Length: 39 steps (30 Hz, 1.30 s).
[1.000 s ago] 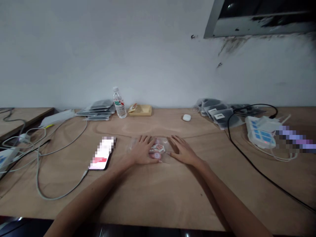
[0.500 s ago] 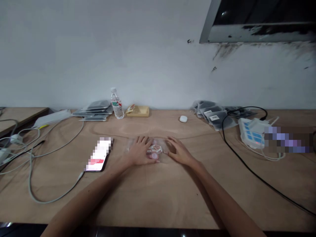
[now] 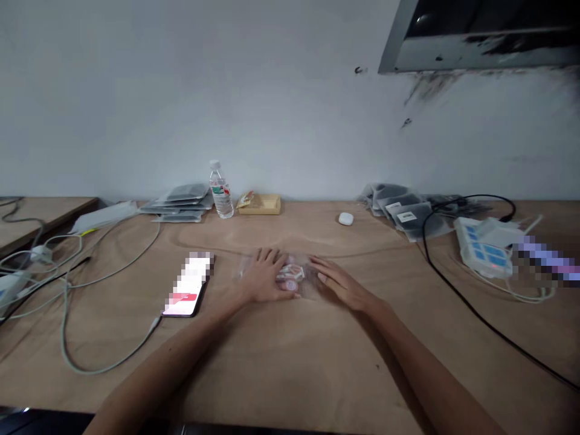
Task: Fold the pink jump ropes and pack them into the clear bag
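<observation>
A clear plastic bag (image 3: 310, 289) lies flat on the wooden table, with small white and reddish pieces (image 3: 292, 273) and a round pink item (image 3: 290, 284) inside or under it. Across its left part rests my left hand (image 3: 266, 278), palm down, fingers spread and the thumb stretched toward the right. My right hand (image 3: 343, 284) lies at the bag's right side, fingers extended and close together, fingertips touching the film. Part of the bag is hidden under the left hand.
Left of the hands lies a phone (image 3: 189, 284) on a charging cable. Behind stand a water bottle (image 3: 222, 192) and a cardboard tray (image 3: 259, 204). A white case (image 3: 345, 219), grey packets (image 3: 403, 211) and a power strip (image 3: 483, 246) with a black cable sit to the right.
The view has turned slightly left, so everything appears further right. My right hand's fingers have drawn together and its thumb has tucked in; my left hand stays on the bag.
</observation>
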{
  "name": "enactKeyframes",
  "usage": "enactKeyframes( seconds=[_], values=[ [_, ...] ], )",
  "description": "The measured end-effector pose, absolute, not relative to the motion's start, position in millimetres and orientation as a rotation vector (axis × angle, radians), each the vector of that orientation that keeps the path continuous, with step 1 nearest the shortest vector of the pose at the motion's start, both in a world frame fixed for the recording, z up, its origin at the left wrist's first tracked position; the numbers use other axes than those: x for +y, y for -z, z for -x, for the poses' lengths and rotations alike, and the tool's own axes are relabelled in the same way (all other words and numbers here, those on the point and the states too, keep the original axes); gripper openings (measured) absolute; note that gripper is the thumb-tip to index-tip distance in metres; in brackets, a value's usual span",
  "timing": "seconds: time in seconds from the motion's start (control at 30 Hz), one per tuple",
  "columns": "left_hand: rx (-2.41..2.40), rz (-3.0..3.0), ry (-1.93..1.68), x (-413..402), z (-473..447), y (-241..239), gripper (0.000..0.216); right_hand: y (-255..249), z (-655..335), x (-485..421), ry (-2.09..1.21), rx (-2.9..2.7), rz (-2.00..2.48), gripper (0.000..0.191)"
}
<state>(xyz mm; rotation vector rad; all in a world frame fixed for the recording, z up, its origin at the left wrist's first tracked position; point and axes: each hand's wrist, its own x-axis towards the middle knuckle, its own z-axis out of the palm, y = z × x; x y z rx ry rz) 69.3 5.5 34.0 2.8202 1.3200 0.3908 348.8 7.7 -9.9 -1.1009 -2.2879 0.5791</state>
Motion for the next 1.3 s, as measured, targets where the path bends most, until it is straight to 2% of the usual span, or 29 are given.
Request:
enactKeyframes(
  seconds=[0.1,0.17,0.2,0.33,0.5,0.67,0.87,1.1,1.3],
  values=[
    [1.343,-2.817,-0.391,7,-67,-33,0.094,1,-356,5,-0.666,-2.274,1.051,0.073],
    [1.354,-2.812,-0.382,7,-66,-34,0.094,1,-355,5,-0.614,-2.325,1.065,0.091],
    [1.356,-2.812,-0.377,7,-66,-35,0.093,3,-354,5,-0.564,-2.352,1.085,0.094],
    [1.344,-2.826,-0.343,6,-66,-36,0.095,11,-348,8,-0.417,-2.382,1.147,0.081],
    [1.349,-2.83,-0.344,5,-66,-37,0.095,14,-344,6,-0.359,-2.363,1.164,0.08],
    [1.339,-2.836,-0.363,6,-65,-35,0.092,18,-337,6,-0.336,-2.262,1.23,0.065],
    [1.32,-2.844,-0.41,7,-65,-34,0.093,19,-325,6,-0.255,-2.178,1.338,0.061],
    [1.325,-2.853,-0.398,9,-64,-32,0.095,7,-331,0,-0.345,-2.179,1.052,0.058],
    [1.338,-2.839,-0.395,9,-64,-29,0.096,11,-334,-2,-0.254,-2.21,0.996,0.052]
  ],
)
